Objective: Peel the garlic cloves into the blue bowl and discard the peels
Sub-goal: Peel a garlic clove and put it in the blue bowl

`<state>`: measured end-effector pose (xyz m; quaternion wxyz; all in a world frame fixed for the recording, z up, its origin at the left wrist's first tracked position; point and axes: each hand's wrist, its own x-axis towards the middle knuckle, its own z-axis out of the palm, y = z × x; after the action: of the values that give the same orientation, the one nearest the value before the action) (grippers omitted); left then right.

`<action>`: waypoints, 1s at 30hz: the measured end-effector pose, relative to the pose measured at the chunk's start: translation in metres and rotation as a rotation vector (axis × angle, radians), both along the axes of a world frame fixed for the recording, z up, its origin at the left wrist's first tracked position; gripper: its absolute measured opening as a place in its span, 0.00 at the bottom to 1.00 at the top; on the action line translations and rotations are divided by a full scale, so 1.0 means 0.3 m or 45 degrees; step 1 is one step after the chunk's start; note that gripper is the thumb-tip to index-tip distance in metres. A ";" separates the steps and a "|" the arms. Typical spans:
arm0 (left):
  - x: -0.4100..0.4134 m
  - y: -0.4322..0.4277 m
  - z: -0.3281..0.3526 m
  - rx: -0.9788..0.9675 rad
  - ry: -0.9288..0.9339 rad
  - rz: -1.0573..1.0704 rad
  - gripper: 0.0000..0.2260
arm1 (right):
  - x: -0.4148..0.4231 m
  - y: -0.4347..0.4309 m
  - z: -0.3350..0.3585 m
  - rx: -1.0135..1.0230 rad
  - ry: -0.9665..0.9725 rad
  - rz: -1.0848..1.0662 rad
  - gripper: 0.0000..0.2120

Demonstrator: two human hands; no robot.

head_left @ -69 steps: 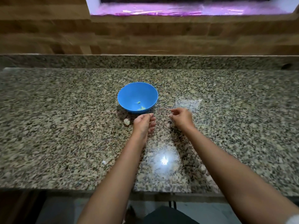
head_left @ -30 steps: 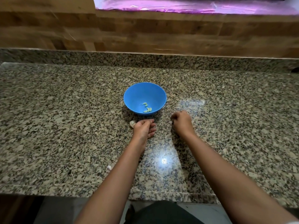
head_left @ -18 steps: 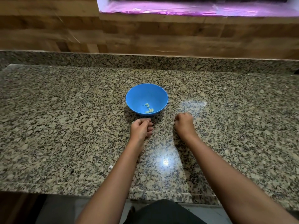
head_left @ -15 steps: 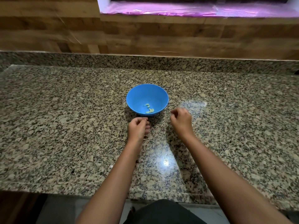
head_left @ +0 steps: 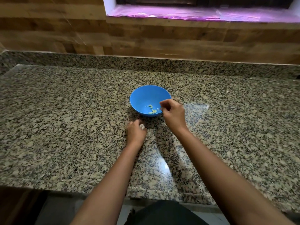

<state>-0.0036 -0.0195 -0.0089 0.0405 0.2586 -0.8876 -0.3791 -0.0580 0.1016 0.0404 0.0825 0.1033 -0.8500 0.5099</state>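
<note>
We record that the right hand (head_left: 173, 113) has left the counter (head_left: 65, 127), where it lay curled half a second ago, and is now raised over the near right rim of the blue bowl (head_left: 150, 100). Its thumb and forefinger are loosely bent toward each other over the bowl; a small pale speck shows just beside the fingertips, but we cannot tell whether it is pinched or already falling. Several peeled garlic cloves (head_left: 152, 110) lie at the bottom of the bowl, about as many as a second ago. The left hand (head_left: 136, 132) has stayed on the counter just in front of the bowl, fingers curled under; pale bits show at its fingertips, which could be nails or garlic skin, and we cannot confirm what it holds, if anything. The unpeeled clove seen beside that hand earlier is no longer visible. We judge that a freshly peeled clove is being delivered, and that the peels have yet to be discarded.
</note>
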 end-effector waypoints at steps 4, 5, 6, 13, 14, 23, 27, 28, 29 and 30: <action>0.020 0.015 0.003 0.232 0.057 -0.002 0.13 | -0.017 -0.015 0.020 0.020 -0.026 0.005 0.08; 0.023 0.017 0.001 0.285 0.076 0.014 0.12 | -0.019 -0.018 0.026 0.006 -0.032 -0.009 0.08; 0.024 0.016 -0.004 0.355 0.107 0.040 0.11 | -0.018 -0.017 0.027 -0.008 -0.044 -0.027 0.08; 0.019 0.012 -0.001 1.225 0.320 0.172 0.13 | 0.069 0.008 -0.036 -0.039 -0.292 -0.022 0.03; 0.018 0.011 0.000 1.321 0.332 0.180 0.13 | 0.076 0.008 -0.039 -0.064 -0.337 0.006 0.02; 0.020 0.000 0.043 1.681 0.390 0.090 0.05 | 0.080 0.012 -0.018 -0.259 -0.671 0.242 0.10; 0.029 0.003 0.051 1.640 0.375 0.024 0.04 | 0.079 0.015 -0.013 -0.341 -0.697 0.272 0.10; 0.031 0.005 0.053 1.592 0.371 0.011 0.05 | 0.081 0.015 -0.012 -0.346 -0.694 0.278 0.10; 0.032 0.005 0.056 1.546 0.369 0.008 0.07 | 0.083 0.015 -0.011 -0.350 -0.692 0.287 0.10; 0.032 0.004 0.056 1.516 0.374 0.016 0.07 | 0.086 0.015 -0.009 -0.351 -0.692 0.301 0.10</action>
<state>0.0059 -0.0183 0.0079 0.0130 0.1870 -0.5069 -0.8414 -0.0322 0.1062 0.0377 -0.1942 0.0492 -0.7459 0.6352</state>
